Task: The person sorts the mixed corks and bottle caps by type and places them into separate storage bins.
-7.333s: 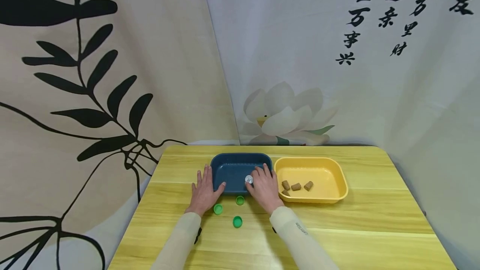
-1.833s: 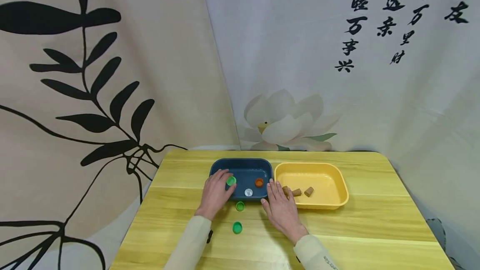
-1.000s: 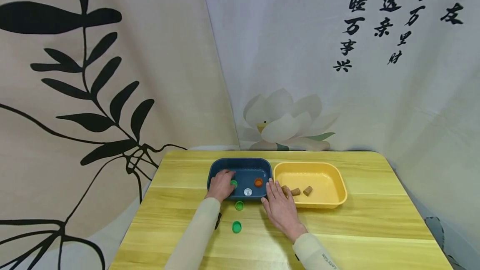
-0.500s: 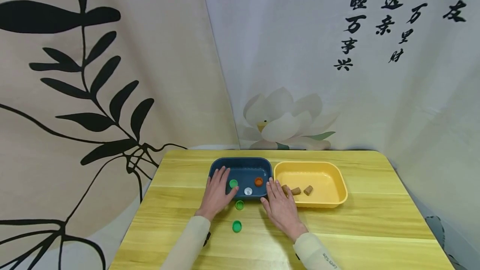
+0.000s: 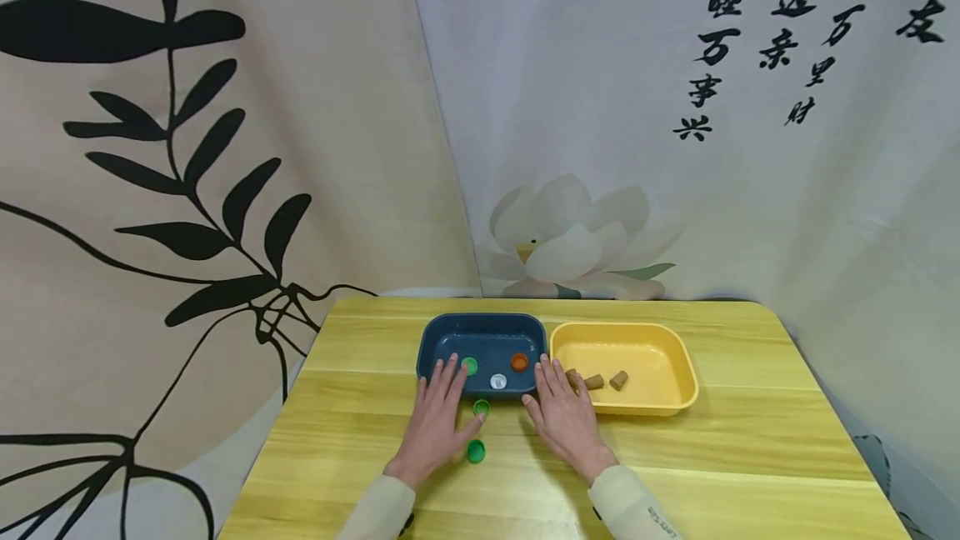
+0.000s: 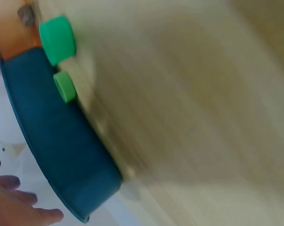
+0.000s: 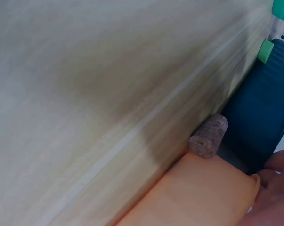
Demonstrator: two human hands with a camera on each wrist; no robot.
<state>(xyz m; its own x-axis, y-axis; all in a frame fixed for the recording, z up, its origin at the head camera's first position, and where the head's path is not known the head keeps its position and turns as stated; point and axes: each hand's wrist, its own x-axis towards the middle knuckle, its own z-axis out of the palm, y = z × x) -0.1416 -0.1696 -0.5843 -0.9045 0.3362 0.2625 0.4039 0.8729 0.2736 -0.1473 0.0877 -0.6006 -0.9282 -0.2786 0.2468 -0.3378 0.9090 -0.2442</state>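
My left hand (image 5: 437, 423), fingers spread, hovers at the front of the blue tray (image 5: 480, 325). Its thumb lies near a green bottle cap (image 5: 482, 407) by the tray's wall; another green cap (image 5: 476, 451) sits closer to me. Inside the blue tray are a light green cap (image 5: 470, 366), an orange cap (image 5: 519, 362) and a clear whitish cap (image 5: 498, 382). My right hand (image 5: 564, 419) rests with straight fingers where the blue and yellow trays meet. In the right wrist view, a cork (image 7: 210, 136) lies outside the trays, below that hand.
The yellow tray (image 5: 622, 333) stands right of the blue one and holds several corks, including one cork (image 5: 618, 380) near its middle. Both trays sit toward the back of the wooden table (image 5: 750, 457). A printed cloth (image 5: 360, 107) hangs behind.
The left hand set a light green cap down in the blue tray, let go, and drew back toward me. Earlier, the right hand held the clear cap there; an orange cap has appeared in it.
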